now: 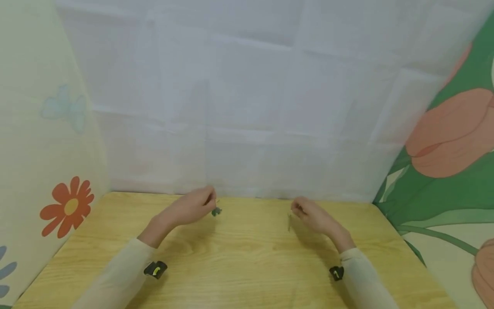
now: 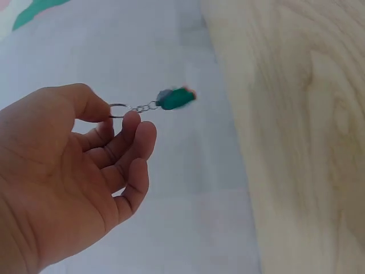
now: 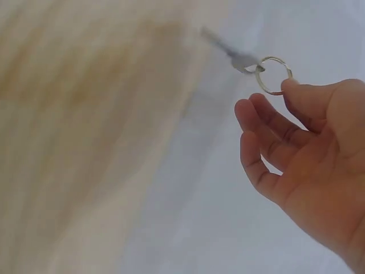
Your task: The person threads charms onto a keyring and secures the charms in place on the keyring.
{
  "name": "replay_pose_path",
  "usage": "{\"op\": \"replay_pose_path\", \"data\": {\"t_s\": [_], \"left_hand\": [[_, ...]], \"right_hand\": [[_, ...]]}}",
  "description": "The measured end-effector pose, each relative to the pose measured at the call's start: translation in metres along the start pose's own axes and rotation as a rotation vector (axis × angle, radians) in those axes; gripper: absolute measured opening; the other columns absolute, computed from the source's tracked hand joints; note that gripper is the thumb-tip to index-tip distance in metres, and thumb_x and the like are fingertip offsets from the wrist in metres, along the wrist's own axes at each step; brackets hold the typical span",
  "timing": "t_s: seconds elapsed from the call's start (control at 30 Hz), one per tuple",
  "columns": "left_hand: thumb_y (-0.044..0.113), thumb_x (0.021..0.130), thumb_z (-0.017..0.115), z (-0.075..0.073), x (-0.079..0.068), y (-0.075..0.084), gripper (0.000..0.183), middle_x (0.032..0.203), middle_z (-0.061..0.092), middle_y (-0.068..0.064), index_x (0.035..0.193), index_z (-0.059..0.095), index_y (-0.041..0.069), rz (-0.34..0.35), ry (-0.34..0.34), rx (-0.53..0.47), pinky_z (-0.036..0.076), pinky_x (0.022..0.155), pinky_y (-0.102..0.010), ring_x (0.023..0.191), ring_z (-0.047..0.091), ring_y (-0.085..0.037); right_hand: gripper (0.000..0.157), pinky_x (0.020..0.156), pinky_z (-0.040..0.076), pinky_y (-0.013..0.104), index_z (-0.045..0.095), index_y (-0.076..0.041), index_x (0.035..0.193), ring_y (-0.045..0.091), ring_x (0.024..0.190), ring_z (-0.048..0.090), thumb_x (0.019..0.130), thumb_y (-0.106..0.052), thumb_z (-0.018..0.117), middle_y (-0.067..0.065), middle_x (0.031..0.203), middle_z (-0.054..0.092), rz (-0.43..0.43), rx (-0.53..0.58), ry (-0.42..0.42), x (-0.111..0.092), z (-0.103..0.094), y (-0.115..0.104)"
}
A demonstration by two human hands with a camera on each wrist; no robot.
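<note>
**Key [image 1: 289, 223] and green charm [image 1: 216, 211] held clear of the desk [image 1: 247, 262], not joined**

Head view: the person's left hand [image 1: 189, 208] and right hand [image 1: 314, 214] hang near the desk's far edge, well apart, the left toward the far left corner, the right toward the far right. The charm dangles beneath the left hand's fingertips, the key beneath the right's.

Left wrist view: thumb and forefinger pinch a metal ring [image 2: 118, 104], with a short chain [image 2: 145, 107] linking it to the charm; the other fingers curl loosely.

Right wrist view: the thumb grips a second ring [image 3: 257, 79], threaded through the blurred key's head.

Judging progress, picking up appears done; both pieces are in hand. Joining them or setting them down is not done.
</note>
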State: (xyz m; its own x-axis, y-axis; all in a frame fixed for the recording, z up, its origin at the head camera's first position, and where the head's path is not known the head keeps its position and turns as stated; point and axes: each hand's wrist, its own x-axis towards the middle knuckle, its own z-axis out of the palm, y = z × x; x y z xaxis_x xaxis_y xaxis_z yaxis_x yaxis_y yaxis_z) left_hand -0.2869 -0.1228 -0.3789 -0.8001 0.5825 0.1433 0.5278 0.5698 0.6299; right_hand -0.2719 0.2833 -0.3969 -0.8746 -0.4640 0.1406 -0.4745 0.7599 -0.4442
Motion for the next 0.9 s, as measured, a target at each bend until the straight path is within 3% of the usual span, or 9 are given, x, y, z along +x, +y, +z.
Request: {"op": "replay_pose_path", "data": {"t_s": [0.1,0.33,0.6,0.77,0.9], "left_hand": [[0.015,0.108,0.043,-0.007,0.0,0.01,0.013,0.088,0.057,-0.003,0.097,0.05,0.011,0.029,0.019,-0.031,0.045,0.063,-0.036,0.073,0.051,-0.018],[0.022,0.109,0.046,-0.017,-0.006,0.04,0.015,0.107,0.064,-0.001,0.099,0.052,0.013,0.108,0.044,-0.185,0.051,0.072,-0.043,0.096,0.063,-0.018],[0.026,0.111,0.046,-0.013,-0.015,0.071,0.02,0.109,0.062,-0.011,0.106,0.052,0.008,0.18,-0.02,-0.457,0.054,0.084,-0.043,0.096,0.064,-0.026],[0.023,0.11,0.052,-0.013,-0.022,0.092,0.018,0.112,0.063,-0.014,0.113,0.056,0.006,0.232,-0.055,-0.585,0.053,0.086,-0.042,0.099,0.064,-0.031],[0.018,0.11,0.052,-0.01,-0.025,0.105,0.015,0.105,0.067,-0.012,0.112,0.06,0.006,0.301,-0.058,-0.613,0.054,0.082,-0.04,0.094,0.065,-0.031]], "right_hand": [[0.009,0.074,0.05,0.039,0.059,-0.006,0.11,0.017,0.086,0.057,0.108,-0.01,0.052,0.003,0.097,0.06,-0.009,0.044,0.04,-0.003,-0.013,-0.017],[0.009,0.071,0.055,0.037,0.06,-0.009,0.111,0.019,0.085,0.064,0.109,-0.012,0.052,0.002,0.097,0.066,-0.115,0.145,0.169,-0.007,-0.033,-0.05],[0.009,0.062,0.053,0.032,0.062,-0.011,0.112,0.015,0.073,0.063,0.107,-0.011,0.054,-0.002,0.092,0.067,-0.236,0.259,0.299,-0.011,-0.038,-0.089],[0.017,0.051,0.046,0.027,0.062,-0.009,0.114,0.011,0.062,0.057,0.103,0.002,0.057,-0.006,0.082,0.063,-0.382,0.236,0.402,-0.012,-0.037,-0.112],[0.019,0.047,0.04,0.02,0.061,-0.005,0.113,0.005,0.057,0.051,0.1,0.009,0.058,-0.005,0.075,0.059,-0.495,0.167,0.471,-0.013,-0.031,-0.123]]}}
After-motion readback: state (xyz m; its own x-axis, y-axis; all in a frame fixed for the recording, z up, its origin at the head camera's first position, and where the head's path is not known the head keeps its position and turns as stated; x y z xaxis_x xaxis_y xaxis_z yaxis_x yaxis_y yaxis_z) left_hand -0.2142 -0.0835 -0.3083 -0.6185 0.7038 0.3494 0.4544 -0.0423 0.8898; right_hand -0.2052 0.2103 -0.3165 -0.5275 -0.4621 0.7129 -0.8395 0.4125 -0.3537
